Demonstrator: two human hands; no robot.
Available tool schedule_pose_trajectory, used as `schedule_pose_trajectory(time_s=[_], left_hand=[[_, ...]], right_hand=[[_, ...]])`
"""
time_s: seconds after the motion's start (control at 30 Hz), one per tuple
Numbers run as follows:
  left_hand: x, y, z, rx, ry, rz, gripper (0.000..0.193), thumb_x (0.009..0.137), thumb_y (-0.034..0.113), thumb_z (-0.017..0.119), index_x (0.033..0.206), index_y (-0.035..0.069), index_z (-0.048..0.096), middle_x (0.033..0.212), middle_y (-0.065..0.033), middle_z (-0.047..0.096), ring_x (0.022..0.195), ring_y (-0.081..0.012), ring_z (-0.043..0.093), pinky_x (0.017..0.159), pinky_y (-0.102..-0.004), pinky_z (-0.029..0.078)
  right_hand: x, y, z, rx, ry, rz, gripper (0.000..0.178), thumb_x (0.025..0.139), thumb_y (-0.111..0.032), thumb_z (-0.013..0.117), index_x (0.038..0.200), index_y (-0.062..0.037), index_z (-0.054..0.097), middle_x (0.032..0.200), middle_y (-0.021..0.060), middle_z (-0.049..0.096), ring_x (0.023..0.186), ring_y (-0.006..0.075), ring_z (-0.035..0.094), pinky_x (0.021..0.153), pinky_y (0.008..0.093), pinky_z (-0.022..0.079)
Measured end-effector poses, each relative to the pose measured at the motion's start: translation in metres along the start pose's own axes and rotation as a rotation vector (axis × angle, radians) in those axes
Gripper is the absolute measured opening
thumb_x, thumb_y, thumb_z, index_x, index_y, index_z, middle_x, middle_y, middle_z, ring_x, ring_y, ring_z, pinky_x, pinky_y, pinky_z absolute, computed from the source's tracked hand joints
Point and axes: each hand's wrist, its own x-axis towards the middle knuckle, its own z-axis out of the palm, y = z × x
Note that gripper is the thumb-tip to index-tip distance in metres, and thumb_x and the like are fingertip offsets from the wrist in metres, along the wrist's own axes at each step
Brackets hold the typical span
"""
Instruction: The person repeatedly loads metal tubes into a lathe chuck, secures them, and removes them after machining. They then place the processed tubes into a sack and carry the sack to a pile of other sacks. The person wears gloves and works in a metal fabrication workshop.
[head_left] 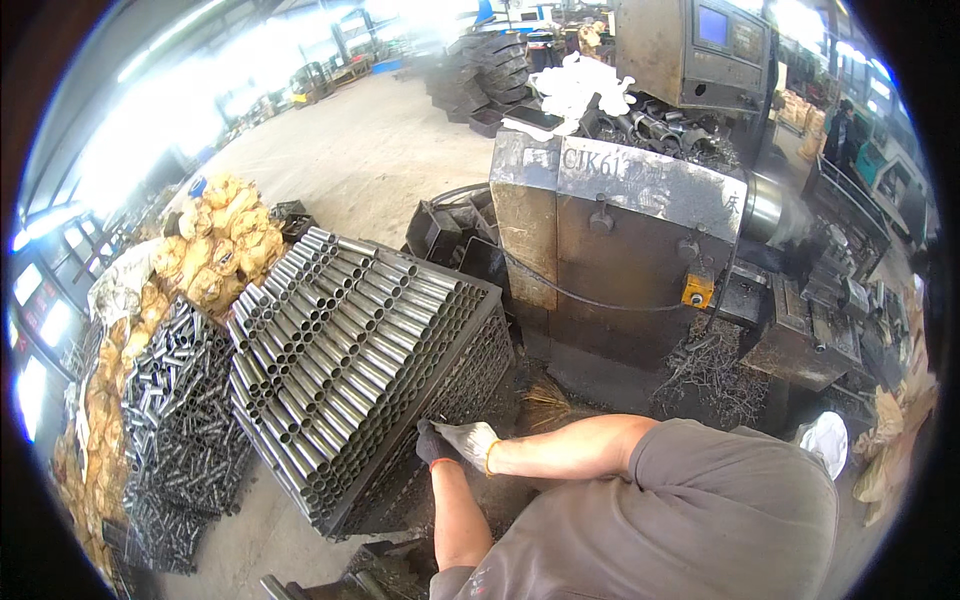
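Observation:
My left hand [434, 445] wears a dark glove with a red cuff. Against it lies my right hand [472, 444], in a pale, soiled glove with a yellowish cuff. The two meet at their fingertips, fingers drawn together; anything between them is too small to make out. Just beyond and to the left of them stands a mesh-sided metal crate [480, 345], its near side close to both gloves. Metal tubes [350, 330] lie stacked in it in stepped rows, open ends showing.
A heap of short metal pieces [185, 430] lies left of the crate, beside yellowish sacks [222, 225]. Ahead to the right stands a large lathe [610, 245] with an orange switch box [698, 291]. Metal shavings [715, 375] pile below it. Dark bins [435, 232] stand behind the crate.

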Motion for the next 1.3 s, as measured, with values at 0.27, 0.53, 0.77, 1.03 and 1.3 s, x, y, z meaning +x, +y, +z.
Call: schedule_pose_trajectory(time_s=[0.27,0.53,0.77,1.03,1.3], left_hand=[[-0.026,0.050,0.026,-0.236,-0.878,-0.259,0.045,0.107,0.043,0.060,0.121,0.002,0.070,0.118,-0.0130,0.074,0.109,-0.0296,0.070,0.098,-0.0442,0.055],[0.007,0.013,0.055,-0.261,-0.563,-0.121,0.027,0.103,0.022,0.058,0.113,0.001,0.071,0.107,-0.0140,0.073,0.096,-0.0272,0.069,0.086,-0.0415,0.056],[0.080,0.035,0.048,-0.176,-0.431,0.096,0.034,0.099,0.036,0.066,0.081,0.008,0.071,0.077,-0.0067,0.068,0.069,-0.0222,0.065,0.065,-0.0380,0.053],[-0.035,0.052,0.130,0.200,-0.353,0.689,0.036,0.102,0.042,0.066,0.100,0.006,0.067,0.093,-0.0073,0.069,0.082,-0.0228,0.068,0.077,-0.0334,0.056],[0.026,0.075,0.128,-0.069,-0.462,0.207,0.032,0.107,0.033,0.056,0.091,0.007,0.065,0.083,-0.0045,0.066,0.075,-0.0178,0.066,0.065,-0.0344,0.052]], right_hand=[[0.015,-0.023,-0.101,-0.671,-0.141,0.009,0.040,0.107,-0.041,0.047,0.126,-0.0147,0.070,0.125,0.0004,0.073,0.110,0.0227,0.072,0.091,0.0375,0.058],[0.055,0.033,-0.047,-0.325,0.131,0.038,0.036,0.105,-0.034,0.048,0.118,-0.0144,0.075,0.107,0.0095,0.078,0.099,0.0293,0.076,0.082,0.0454,0.059],[-0.044,-0.038,-0.127,0.505,-0.061,-0.244,0.031,0.106,-0.021,0.061,0.130,-0.0049,0.071,0.115,0.0134,0.077,0.103,0.0193,0.072,0.088,0.0379,0.058],[0.011,-0.018,-0.143,1.466,0.269,0.530,0.057,0.113,-0.044,0.041,0.145,-0.0006,0.060,0.137,0.0151,0.067,0.124,0.0260,0.064,0.106,0.0381,0.049],[-0.045,-0.022,-0.153,1.780,-0.232,-0.040,0.066,0.107,-0.055,0.050,0.152,-0.0063,0.052,0.147,0.0153,0.063,0.144,0.0293,0.053,0.122,0.0476,0.036]])
